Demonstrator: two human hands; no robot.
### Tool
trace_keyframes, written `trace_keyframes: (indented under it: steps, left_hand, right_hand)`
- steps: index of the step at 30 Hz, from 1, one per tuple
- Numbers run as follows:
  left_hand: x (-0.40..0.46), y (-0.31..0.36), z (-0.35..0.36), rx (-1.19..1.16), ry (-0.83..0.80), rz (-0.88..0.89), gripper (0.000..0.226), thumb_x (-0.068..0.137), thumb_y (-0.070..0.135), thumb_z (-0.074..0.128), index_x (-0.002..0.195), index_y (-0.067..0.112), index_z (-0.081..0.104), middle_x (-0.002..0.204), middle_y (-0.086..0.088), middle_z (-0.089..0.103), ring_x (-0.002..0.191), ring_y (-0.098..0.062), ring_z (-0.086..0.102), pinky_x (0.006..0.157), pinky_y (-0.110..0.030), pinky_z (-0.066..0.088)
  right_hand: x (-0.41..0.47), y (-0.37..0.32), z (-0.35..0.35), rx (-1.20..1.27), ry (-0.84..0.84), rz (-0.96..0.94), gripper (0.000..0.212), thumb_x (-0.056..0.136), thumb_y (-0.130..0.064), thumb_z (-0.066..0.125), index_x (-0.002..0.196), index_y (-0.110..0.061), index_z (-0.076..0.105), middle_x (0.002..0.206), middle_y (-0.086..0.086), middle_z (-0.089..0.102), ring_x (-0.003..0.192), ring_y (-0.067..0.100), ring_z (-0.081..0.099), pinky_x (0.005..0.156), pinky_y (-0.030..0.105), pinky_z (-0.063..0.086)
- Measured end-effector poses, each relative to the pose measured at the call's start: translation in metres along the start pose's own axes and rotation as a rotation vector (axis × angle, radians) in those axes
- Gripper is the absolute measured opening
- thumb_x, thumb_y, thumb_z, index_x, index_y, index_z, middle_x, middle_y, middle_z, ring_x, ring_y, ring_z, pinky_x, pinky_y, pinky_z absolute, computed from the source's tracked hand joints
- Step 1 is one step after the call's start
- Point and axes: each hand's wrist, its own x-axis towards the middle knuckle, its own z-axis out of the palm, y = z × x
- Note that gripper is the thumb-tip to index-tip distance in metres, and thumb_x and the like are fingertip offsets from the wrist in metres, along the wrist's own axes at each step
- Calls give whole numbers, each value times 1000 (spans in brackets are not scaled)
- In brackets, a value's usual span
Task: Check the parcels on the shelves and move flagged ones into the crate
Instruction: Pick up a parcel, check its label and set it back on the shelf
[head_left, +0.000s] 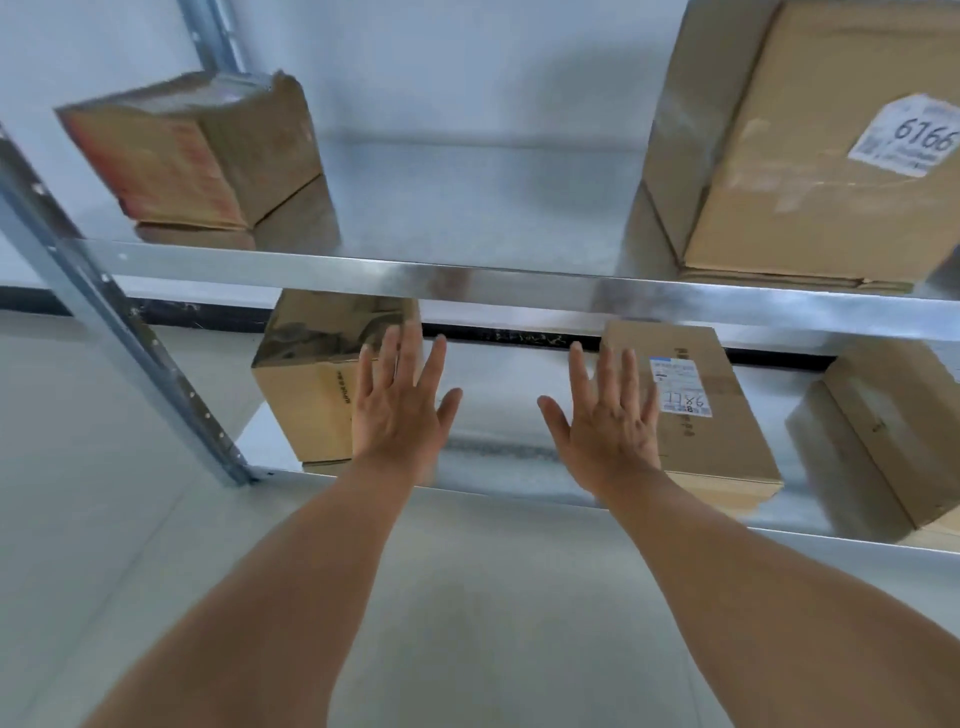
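With fingers spread and gripping nothing, the left hand (400, 410) and right hand (605, 415) are hovering between two brown cardboard parcels on the lower galvanised steel shelf (519, 496), risking knocking the left-hand parcel (306, 410) or the labelled one (717, 415) backwards.

Open lower shelf (498, 467) gap between left box (306, 400) and labelled box (696, 415); upper shelf beam (467, 283) overhead, seemingly limiting clearance.

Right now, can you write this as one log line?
left hand: open | right hand: open | holding: nothing | lower shelf: three parcels
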Motion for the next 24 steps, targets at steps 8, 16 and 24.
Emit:
trace_keyframes:
  steps: [8,16,24]
  left_hand:
    - [16,-172,18,-64,62,164,69,104,56,22,166,26,14,175,-11,3,161,-30,0,130,-51,1]
    - [31,-242,21,-106,8,157,67,104,61,10,165,35,10,174,-13,-3,161,-31,-3,130,-53,-1]
    - [49,-240,30,-198,-119,41,59,105,64,10,162,49,4,169,-14,-27,161,-32,-7,130,-51,-1]
  right_hand:
    - [-3,-193,11,-4,-23,85,74,99,-67,4,157,-33,-28,169,3,-27,156,29,-23,126,58,-2]
    - [22,-283,11,41,-60,59,71,103,-66,11,161,-37,-17,168,11,-25,157,38,-11,127,56,6]
    - [54,-282,17,136,-138,101,64,104,-64,18,162,-44,2,168,19,-21,157,42,-6,125,54,17]
